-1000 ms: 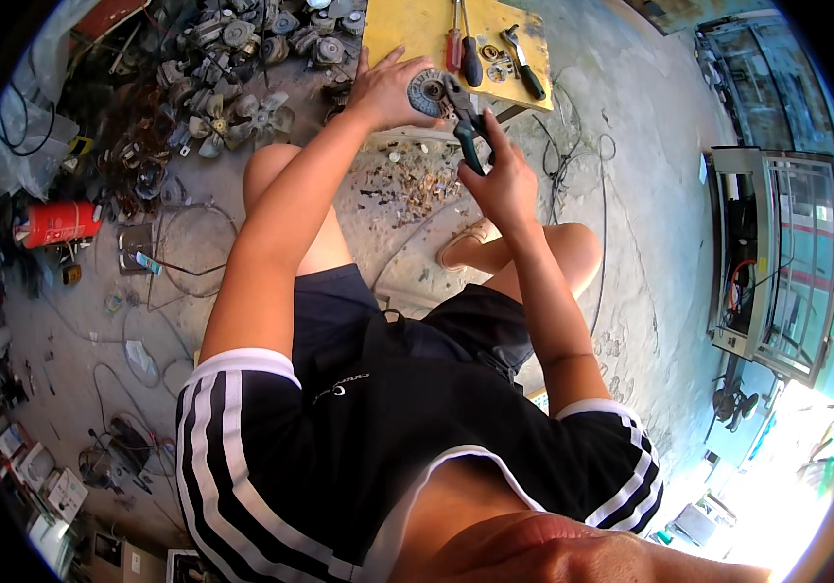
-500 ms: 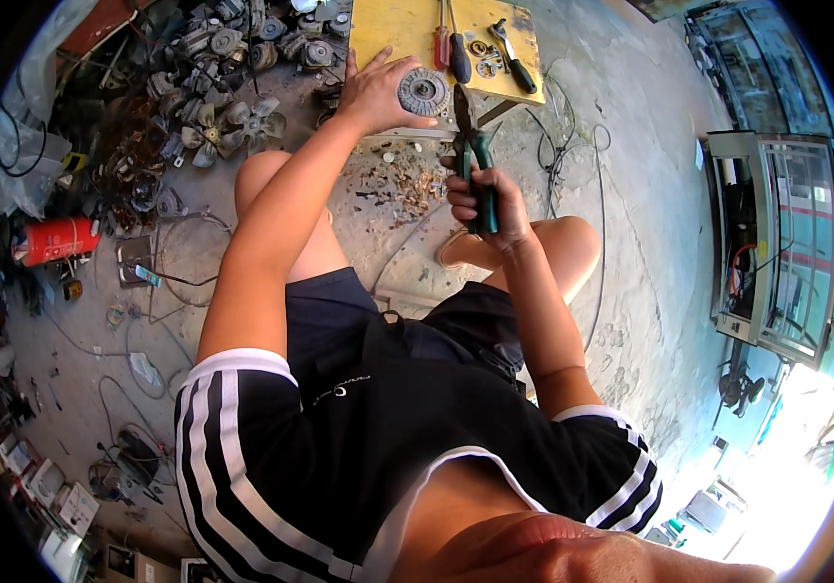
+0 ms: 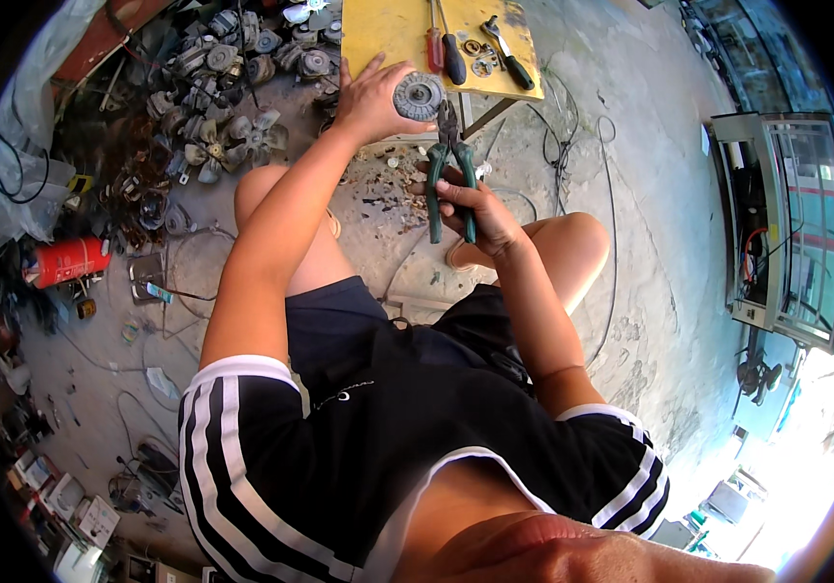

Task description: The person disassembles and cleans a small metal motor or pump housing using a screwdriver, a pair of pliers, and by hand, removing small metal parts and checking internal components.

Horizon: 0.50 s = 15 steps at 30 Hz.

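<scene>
My left hand grips a round grey metal part with a hub at its centre, at the left front edge of a yellow board top. My right hand holds green-handled pliers, jaws pointing away from me and at the part's lower right edge; whether they touch it is unclear. On the board lie a red-handled screwdriver, a dark-handled screwdriver, a ratchet wrench and several small metal pieces.
Old motors and fan blades are heaped on the floor left of the board. A red cylinder lies farther left. Loose cables and debris lie below. A glass-fronted metal cabinet stands at the right.
The pliers, earlier angled across the part's right side, have dropped below it and turned upright in my right hand. My left hand has shifted slightly left with the part.
</scene>
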Motion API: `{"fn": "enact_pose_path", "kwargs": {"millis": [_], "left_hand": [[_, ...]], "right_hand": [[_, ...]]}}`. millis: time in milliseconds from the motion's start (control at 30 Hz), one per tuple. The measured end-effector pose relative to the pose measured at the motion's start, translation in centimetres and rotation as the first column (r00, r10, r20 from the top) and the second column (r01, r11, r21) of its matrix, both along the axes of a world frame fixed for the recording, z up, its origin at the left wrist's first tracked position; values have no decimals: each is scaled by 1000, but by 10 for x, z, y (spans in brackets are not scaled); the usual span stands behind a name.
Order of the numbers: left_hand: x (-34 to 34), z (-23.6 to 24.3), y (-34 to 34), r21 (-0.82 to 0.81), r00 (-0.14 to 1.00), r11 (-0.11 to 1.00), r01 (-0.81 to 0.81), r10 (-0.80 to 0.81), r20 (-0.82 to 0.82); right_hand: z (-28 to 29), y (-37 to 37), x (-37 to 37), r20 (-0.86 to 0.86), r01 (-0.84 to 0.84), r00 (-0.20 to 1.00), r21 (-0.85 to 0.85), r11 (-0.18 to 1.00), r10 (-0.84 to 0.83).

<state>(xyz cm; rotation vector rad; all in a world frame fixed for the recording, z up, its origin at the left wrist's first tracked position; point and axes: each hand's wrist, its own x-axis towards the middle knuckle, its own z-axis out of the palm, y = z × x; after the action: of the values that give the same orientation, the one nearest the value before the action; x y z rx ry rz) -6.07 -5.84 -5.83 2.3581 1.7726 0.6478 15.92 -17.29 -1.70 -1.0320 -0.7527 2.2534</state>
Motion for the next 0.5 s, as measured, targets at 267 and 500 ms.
{"fn": "enact_pose_path", "kwargs": {"millis": [267, 500], "left_hand": [[-4, -13, 5, 72, 999, 997, 40, -39, -12], [-3, -17, 6, 96, 998, 995, 20, -25, 50]], "right_hand": [[1, 6, -10, -281, -100, 957, -78, 992, 75], [-9, 17, -21, -264, -82, 962, -50, 995, 66]]}}
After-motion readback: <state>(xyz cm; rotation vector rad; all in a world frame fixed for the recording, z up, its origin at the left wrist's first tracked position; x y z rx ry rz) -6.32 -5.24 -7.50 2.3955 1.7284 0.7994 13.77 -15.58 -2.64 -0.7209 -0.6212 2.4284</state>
